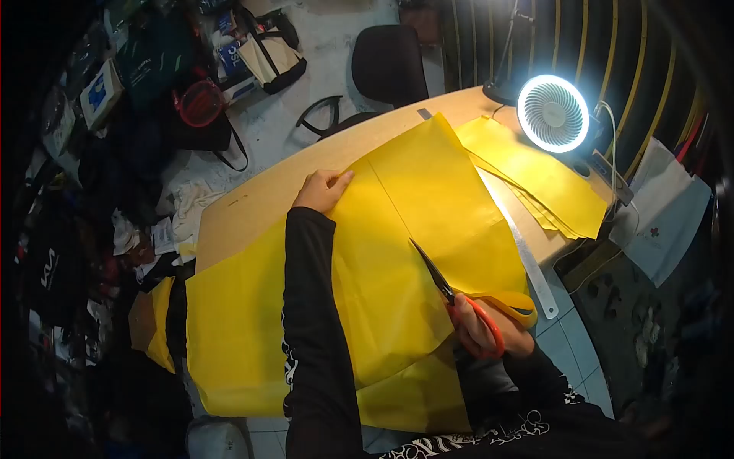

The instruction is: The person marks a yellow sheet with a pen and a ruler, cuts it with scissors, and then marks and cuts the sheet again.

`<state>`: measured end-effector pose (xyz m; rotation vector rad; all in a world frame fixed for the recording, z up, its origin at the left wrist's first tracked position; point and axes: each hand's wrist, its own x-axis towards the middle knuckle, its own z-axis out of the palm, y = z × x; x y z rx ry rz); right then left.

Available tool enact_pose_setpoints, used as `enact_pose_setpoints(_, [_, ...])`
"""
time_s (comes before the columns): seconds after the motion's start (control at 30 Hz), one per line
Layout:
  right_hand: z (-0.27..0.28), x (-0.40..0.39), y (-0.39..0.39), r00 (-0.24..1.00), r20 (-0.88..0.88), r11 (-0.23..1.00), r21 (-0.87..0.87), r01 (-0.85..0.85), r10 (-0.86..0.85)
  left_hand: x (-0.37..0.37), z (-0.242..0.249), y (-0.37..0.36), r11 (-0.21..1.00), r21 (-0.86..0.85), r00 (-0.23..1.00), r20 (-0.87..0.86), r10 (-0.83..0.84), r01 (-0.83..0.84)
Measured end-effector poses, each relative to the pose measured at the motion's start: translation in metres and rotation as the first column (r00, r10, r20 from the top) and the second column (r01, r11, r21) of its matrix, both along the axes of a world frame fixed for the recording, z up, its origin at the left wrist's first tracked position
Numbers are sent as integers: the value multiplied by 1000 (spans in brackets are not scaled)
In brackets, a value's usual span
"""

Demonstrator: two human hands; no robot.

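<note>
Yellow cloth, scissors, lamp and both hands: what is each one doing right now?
Yellow cloth: spread on the table, partly cut.
Scissors: held, blades in the cloth.
Ring lamp: switched on.
Left hand: pressing flat on the cloth.
Right hand: gripping the orange scissor handles.
Metal ruler: lying beside the cloth.

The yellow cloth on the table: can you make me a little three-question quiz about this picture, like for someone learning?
1. True or false: the right hand holds scissors with orange handles.
2. What does the left hand rest on?
A. the metal ruler
B. the yellow cloth
C. the ring lamp
3. Fill in: the extra stack of yellow sheets lies just below the ____.

Key
1. True; the blades point up along a crease in the cloth.
2. B; the hand lies flat on the cloth's upper edge.
3. Ring lamp, at the table's far right corner.
</note>
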<state>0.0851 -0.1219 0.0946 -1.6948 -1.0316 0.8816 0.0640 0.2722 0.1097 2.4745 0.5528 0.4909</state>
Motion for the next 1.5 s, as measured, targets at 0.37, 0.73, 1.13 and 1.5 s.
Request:
enact_pose_setpoints(0.37, [-4,-1,2,999,23,998,-34,46,-45,20,12,-11,992,-120,965,254,60,-30])
enact_pose_setpoints(0.73, [0,-1,13,998,44,998,55,34,-37,-4,54,-7,947,-273,865,501,-8,167])
enact_pose_setpoints(1.13, [28,12,19,987,109,978,160,-133,116,-12,65,-9,929,-323,815,578,42,182])
enact_pose_setpoints(1.5, [20,22,46,967,-5,903,357,-237,256,-32,89,-11,947,-285,752,654,81,146])
